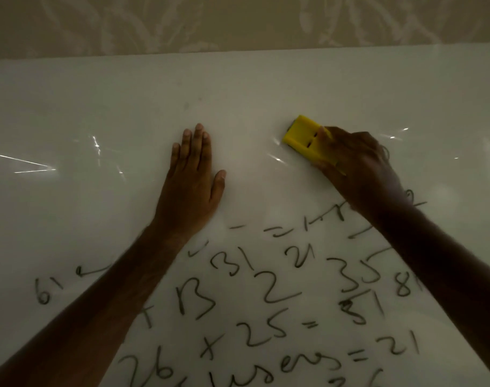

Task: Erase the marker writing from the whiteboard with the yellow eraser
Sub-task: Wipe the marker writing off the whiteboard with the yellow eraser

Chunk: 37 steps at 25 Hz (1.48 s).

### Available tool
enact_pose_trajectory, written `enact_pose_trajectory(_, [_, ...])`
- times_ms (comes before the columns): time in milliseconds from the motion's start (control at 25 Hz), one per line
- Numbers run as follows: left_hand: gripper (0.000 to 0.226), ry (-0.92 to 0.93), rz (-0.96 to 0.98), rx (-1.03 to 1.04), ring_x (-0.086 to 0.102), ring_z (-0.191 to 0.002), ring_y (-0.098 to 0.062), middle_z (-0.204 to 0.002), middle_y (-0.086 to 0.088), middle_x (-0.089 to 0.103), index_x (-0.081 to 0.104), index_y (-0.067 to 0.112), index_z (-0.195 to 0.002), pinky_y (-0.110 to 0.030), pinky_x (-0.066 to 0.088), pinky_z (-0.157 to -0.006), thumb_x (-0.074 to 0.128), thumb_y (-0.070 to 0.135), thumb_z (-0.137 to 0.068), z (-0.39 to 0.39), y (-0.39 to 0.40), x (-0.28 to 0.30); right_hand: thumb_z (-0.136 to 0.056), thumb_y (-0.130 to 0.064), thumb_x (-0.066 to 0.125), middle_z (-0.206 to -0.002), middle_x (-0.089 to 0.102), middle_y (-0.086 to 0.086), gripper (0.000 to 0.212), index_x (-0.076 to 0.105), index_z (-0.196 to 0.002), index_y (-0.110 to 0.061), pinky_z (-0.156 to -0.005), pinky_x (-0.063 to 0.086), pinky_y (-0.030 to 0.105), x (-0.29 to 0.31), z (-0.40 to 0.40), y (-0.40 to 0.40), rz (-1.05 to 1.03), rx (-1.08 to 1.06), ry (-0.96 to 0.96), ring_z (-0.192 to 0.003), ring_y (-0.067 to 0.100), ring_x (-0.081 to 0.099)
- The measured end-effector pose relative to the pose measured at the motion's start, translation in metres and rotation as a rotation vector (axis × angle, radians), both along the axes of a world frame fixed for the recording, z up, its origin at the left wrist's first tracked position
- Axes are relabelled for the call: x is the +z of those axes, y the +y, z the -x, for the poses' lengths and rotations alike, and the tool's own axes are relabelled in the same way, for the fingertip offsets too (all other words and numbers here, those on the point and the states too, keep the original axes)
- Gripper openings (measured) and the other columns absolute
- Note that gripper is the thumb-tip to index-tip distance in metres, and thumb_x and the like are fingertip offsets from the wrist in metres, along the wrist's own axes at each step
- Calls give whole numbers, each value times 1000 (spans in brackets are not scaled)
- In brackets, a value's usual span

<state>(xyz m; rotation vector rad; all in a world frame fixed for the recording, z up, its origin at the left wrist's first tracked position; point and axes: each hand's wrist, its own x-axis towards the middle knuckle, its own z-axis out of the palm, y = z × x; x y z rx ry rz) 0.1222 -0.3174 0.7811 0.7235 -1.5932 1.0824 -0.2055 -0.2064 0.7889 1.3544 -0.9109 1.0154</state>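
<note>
Head view showed the right hand point(358, 166) gripping the yellow eraser point(305, 138), pressed on the whiteboard point(98, 107) far of the marker writing point(266, 303). The left hand point(192, 180) lay flat, fingers released, just left of it.

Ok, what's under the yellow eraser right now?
The yellow eraser lies on a bare-looking part of the whiteboard, gripped by the right hand. The writing sits lower down. The surface directly beneath it is covered, so any marks there are hidden.

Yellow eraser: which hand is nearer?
Right. The right hand grips the yellow eraser on the whiteboard; the left hand lies flat to its left, apart from it.
</note>
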Motion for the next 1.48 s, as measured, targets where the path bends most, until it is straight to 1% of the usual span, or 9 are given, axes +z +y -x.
enact_pose_trajectory(80, [76, 15, -2, 4, 11, -167, -41, -179, -24, 12, 16, -5, -170, -52, 10, -137, 29, 43, -111, 4, 1, 0, -107, -45, 49, -151, 59, 14, 57, 53, -151, -9, -105, 45, 48, 2, -16, -7, -9, 10, -14, -114, 42, 59])
enact_pose_trajectory(240, [76, 18, 13, 22, 12, -167, -42, -179, -24, 13, 18, -5, -169, -52, 10, -136, 29, 42, -111, 8, 1, -1, -108, -37, 56, -152, 59, 15, 52, 55, -151, -7, -102, 50, 50, -54, -20, -4, -27, 2, 188, -114, 39, 63])
enact_pose_trajectory(320, [76, 11, 13, 37, 13, -167, -42, -179, -24, 13, 18, -5, -169, -53, 11, -136, 29, 42, -111, 8, 1, -2, -111, -40, 51, -153, 58, 15, 51, 56, -151, -8, -99, 51, 53, -73, -1, 5, -64, -12, 240, -114, 41, 63])
enact_pose_trajectory(480, [77, -8, 4, 61, 10, -167, -42, -179, -24, 11, 16, -4, -170, -54, 10, -137, 28, 44, -111, 14, 5, -4, -111, -47, 40, -151, 58, 19, 55, 54, -150, -10, -97, 49, 55, -40, 49, 19, -40, -54, 87, -114, 48, 62])
enact_pose_trajectory(640, [80, -36, 9, 56, 12, -166, -43, -179, -24, 13, 18, -4, -170, -55, 10, -136, 31, 47, -110, 39, 11, -5, -107, -52, 37, -155, 53, 9, 61, 47, -154, -14, -100, 44, 50, -1, 46, 15, -93, -47, -78, -111, 42, 56])
enact_pose_trajectory(960, [78, -45, 25, 44, 13, -166, -43, -179, -24, 14, 18, -4, -170, -56, 10, -136, 33, 45, -110, 59, 12, -5, -106, -41, 51, -153, 58, 13, 55, 55, -151, -10, -95, 51, 54, -76, 47, 22, -121, -52, 123, -112, 39, 61])
enact_pose_trajectory(1080, [78, -54, 16, 35, 11, -167, -43, -179, -23, 12, 16, -3, -170, -57, 11, -136, 32, 45, -111, 60, 11, -5, -104, -43, 50, -150, 60, 16, 55, 57, -149, -11, -98, 50, 53, -49, 78, 32, -74, -56, 11, -113, 46, 62])
enact_pose_trajectory(1240, [77, -37, 8, 29, 11, -166, -45, -179, -24, 12, 16, -4, -170, -59, 12, -135, 33, 43, -111, 65, 13, -6, -105, -48, 44, -149, 58, 9, 57, 52, -149, -14, -101, 45, 47, -8, 74, 25, -117, -20, -122, -109, 41, 57])
enact_pose_trajectory(1480, [76, -37, -8, 11, 11, -166, -45, -179, -25, 12, 16, -4, -170, -61, 12, -135, 32, 41, -111, 70, 15, -6, -104, -43, 54, -152, 59, 9, 54, 58, -148, -13, -98, 44, 42, -83, 48, 19, -120, 36, 61, -116, 30, 54])
